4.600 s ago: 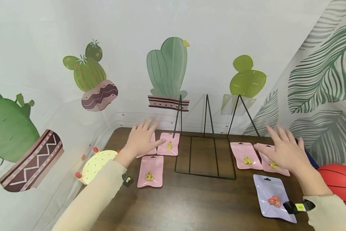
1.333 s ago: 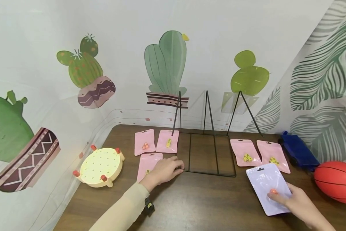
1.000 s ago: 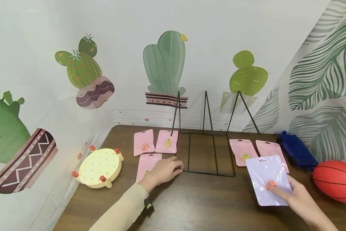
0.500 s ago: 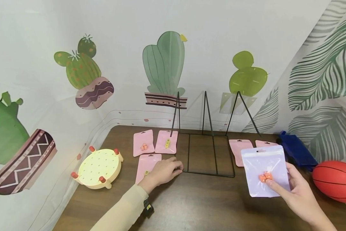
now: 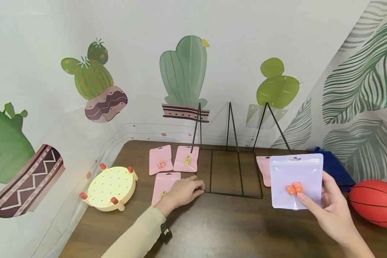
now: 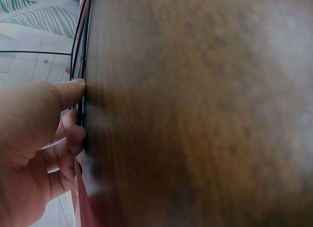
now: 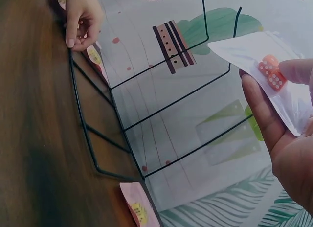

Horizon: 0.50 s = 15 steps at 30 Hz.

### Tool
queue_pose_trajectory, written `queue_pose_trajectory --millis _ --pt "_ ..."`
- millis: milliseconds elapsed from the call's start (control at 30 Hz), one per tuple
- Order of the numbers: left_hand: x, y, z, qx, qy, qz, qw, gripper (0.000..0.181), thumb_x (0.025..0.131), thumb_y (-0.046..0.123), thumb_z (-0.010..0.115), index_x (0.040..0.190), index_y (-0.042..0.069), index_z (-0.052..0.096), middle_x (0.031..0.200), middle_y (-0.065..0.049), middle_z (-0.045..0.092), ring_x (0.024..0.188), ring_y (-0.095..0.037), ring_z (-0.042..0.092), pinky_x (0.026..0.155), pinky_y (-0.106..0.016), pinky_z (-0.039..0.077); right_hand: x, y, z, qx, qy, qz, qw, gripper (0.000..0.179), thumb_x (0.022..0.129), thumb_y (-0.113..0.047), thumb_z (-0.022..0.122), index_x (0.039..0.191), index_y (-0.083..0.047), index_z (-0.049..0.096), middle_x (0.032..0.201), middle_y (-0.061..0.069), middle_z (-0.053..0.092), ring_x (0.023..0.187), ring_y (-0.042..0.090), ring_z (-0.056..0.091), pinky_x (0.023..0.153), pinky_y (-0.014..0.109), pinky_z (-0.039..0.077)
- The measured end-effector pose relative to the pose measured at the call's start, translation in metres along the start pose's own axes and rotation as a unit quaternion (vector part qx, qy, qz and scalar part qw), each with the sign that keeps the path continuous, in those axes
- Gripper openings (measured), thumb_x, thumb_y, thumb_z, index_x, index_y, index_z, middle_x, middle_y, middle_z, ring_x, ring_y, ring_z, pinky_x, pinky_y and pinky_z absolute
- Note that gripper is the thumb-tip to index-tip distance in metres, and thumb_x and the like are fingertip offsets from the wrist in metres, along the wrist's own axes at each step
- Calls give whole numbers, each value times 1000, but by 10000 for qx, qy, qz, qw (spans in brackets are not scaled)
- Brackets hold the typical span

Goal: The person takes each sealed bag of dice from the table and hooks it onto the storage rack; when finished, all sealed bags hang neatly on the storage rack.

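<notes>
Lavender plastic is filling the right fingers: the pouch (image 5: 296,170), which was lying flat at the near right of the surface (image 5: 212,229) in the earliest picture, is now being held up off it, nearly upright. The right hand (image 5: 335,211) is pinching its right side, thumb pressing on the front beside the orange dice (image 5: 295,187) and the other fingers bracing behind. The left hand (image 5: 185,190), earlier spreading wide at the far left, is now closing narrowly, thumb and fingers pinching the near left corner of the black wire rack (image 5: 240,173). The rack is standing between the two hands, its three bent prongs pointing up along the far wall.

Farther out, two pink pouches are lying left of the rack, one showing red dice (image 5: 161,163), the other yellow dice (image 5: 187,160); a nearer pink pouch (image 5: 167,181) is partly hiding behind the left hand. On the right, another pink pouch (image 5: 263,168) is showing only its left part past the lavender one. A yellow round stand (image 5: 111,186) is resting at the left; a blue object (image 5: 336,168) and a red ball (image 5: 375,202) are sitting at the right.
</notes>
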<state>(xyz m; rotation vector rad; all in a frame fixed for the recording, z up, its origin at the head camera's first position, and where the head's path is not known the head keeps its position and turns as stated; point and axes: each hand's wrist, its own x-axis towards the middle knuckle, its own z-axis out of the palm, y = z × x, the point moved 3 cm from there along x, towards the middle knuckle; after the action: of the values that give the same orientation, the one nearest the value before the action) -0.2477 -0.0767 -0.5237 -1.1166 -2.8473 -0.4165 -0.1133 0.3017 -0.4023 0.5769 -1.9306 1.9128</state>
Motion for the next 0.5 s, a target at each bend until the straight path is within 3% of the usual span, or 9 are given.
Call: queue_pose_trajectory --millis 333,500 --pt "1 -1 1 -17 13 -3 10000 6 100 35 70 103 30 70 95 12 58 75 -9 61 64 -33 50 10 9 5 585 70 -406 9974 82 78 41 47 153 13 27 120 11 66 102 14 70 72 27 59" --pt "1 -1 2 22 16 -38 10000 5 100 35 71 103 30 69 95 11 59 75 -10 61 64 -34 51 14 14 6 566 183 -325 9977 84 80 39 47 156 9 28 124 9 65 104 13 69 74 26 59"
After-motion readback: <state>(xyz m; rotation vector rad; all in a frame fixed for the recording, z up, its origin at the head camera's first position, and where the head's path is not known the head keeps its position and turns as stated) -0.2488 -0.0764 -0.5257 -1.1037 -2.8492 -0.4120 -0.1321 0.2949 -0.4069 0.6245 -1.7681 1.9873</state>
